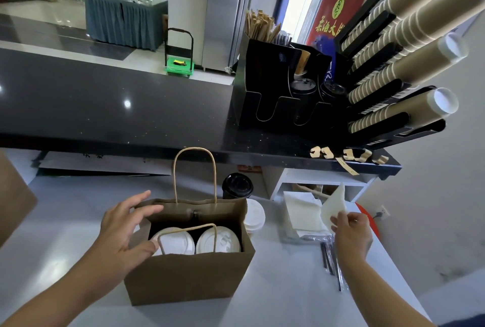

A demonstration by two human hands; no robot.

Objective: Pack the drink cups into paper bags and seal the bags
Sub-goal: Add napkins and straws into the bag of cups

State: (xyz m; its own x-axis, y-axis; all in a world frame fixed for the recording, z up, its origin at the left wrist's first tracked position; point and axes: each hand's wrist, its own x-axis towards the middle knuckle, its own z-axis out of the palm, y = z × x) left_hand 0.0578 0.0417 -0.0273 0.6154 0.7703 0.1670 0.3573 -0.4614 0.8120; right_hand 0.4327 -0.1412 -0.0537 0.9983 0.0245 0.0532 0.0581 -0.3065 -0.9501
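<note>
Brown kraft paper bag with twisted paper handles is stood upright on the pale grey worktop at 6 o'clock of the view, mouth open. Two paper cups with white plastic lids are seated side by side inside. The left grip is spread wide across the bag's 9 o'clock end, with fingers over the far rim and thumb at the near rim; nothing is clasped. A thin white paper napkin is pinched in the right grip at 3 o'clock, lifted over the white napkin stack. One more white-lidded cup is stood touching the bag's 3 o'clock side, and a black-lidded cup at 12 o'clock behind it. The bag is judged light but creasable, its walls soft and its base stiffened only by the cups. The load is probably top-heavy and spillable, so it is best steadied at the rim or lifted by both handles together. For sealing, the top edges should be pressed flat above the lids.
</note>
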